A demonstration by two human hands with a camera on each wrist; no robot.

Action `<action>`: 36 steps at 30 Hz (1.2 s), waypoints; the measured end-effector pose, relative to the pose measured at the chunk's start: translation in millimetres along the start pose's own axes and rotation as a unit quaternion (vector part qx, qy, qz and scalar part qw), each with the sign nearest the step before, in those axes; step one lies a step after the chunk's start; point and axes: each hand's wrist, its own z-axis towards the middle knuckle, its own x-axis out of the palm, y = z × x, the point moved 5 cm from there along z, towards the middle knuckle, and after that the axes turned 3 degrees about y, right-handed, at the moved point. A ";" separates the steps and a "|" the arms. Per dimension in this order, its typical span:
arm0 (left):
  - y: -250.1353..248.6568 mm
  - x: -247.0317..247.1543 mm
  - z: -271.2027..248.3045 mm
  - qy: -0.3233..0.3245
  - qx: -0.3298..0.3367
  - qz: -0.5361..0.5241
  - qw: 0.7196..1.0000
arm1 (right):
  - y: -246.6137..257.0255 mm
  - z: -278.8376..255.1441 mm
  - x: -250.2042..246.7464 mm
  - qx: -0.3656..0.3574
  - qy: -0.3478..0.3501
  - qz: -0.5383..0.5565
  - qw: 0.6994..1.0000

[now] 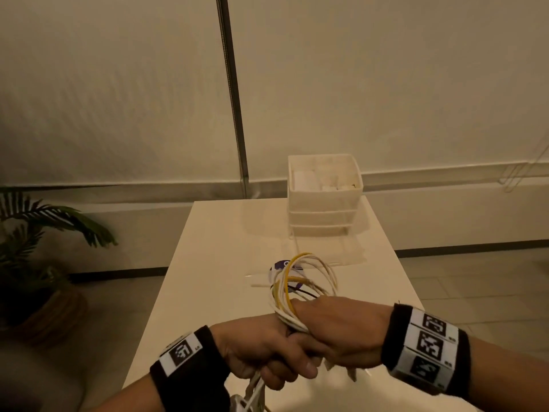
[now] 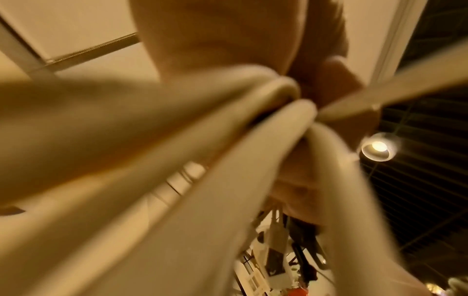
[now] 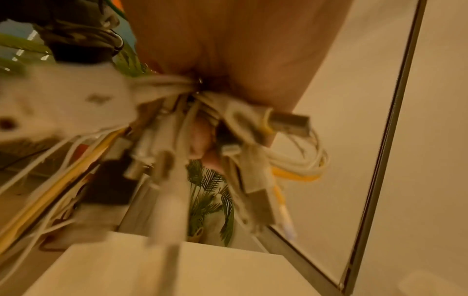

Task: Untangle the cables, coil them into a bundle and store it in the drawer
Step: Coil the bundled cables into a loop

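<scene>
A bundle of white and yellow cables (image 1: 292, 289) loops up above the near part of the table. My right hand (image 1: 332, 331) grips the loops in a fist. My left hand (image 1: 267, 355) is curled round the strands just below it, touching the right hand. Loose ends and a white plug (image 1: 240, 404) hang beneath the left hand. Blurred white strands (image 2: 228, 150) fill the left wrist view. USB plugs (image 3: 291, 122) dangle from the fist in the right wrist view. The white drawer unit (image 1: 323, 194) stands at the table's far end, with a clear drawer (image 1: 323, 251) pulled out at its base.
A purple and white disc (image 1: 279, 267) lies on the cream table (image 1: 214, 263) behind the cables. A potted palm (image 1: 44, 233) stands on the floor to the left. A grey pole (image 1: 234, 93) runs up the white wall behind.
</scene>
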 end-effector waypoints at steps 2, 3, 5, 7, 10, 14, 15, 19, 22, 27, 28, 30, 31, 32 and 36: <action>3.4 -14.9 -0.4 -0.072 0.018 0.068 0.995 | -12.4 0.8 -2.6 0.028 0.034 -0.046 0.998; 5.7 -23.6 -2.4 -0.118 0.015 0.126 0.985 | -19.2 -0.1 -3.2 0.052 0.057 -0.091 0.993; 15.8 -38.3 -6.9 -0.228 -0.018 0.240 0.943 | -28.7 -1.0 1.5 0.100 0.110 -0.133 0.980; 15.0 -37.1 -13.2 -0.338 -0.001 0.351 0.873 | -33.6 1.3 7.6 0.139 0.140 -0.090 0.976; 0.8 -13.2 -21.9 -0.390 0.061 0.539 0.744 | -30.4 4.9 5.2 0.148 0.129 0.064 0.979; -19.2 -14.5 -26.5 -0.321 0.126 0.594 0.727 | -16.6 4.9 -16.3 0.097 0.090 0.174 0.976; -25.6 -18.1 -29.0 -0.297 0.153 0.542 0.771 | -16.1 4.3 -24.6 0.101 0.069 0.204 0.971; -42.4 -30.9 -39.5 -0.205 0.229 0.242 0.920 | -25.8 8.5 -49.8 0.111 -0.035 0.272 0.955; -42.0 -27.9 -36.1 -0.141 0.262 0.123 0.947 | -27.7 12.1 -54.2 0.138 -0.058 0.316 0.937; -35.1 -33.4 -25.5 -0.169 0.292 -0.013 0.941 | -31.3 8.0 -54.7 0.150 -0.057 0.404 0.900; -35.8 -32.7 -25.8 -0.150 0.296 -0.047 0.942 | -28.6 6.9 -55.7 0.141 -0.058 0.429 0.890; -40.9 -31.1 -29.5 -0.136 0.301 -0.083 0.940 | -23.2 4.6 -57.7 0.130 -0.066 0.470 0.871; -44.3 -30.3 -32.5 -0.142 0.298 -0.077 0.941 | -20.9 4.1 -58.7 0.126 -0.074 0.482 0.864; -46.9 -30.3 -35.1 -0.156 0.291 -0.062 0.942 | -19.3 3.0 -58.9 0.123 -0.083 0.487 0.861; -50.5 -27.9 -42.3 -0.202 0.264 0.004 0.943 | -7.9 -3.2 -53.4 0.119 -0.085 0.486 0.861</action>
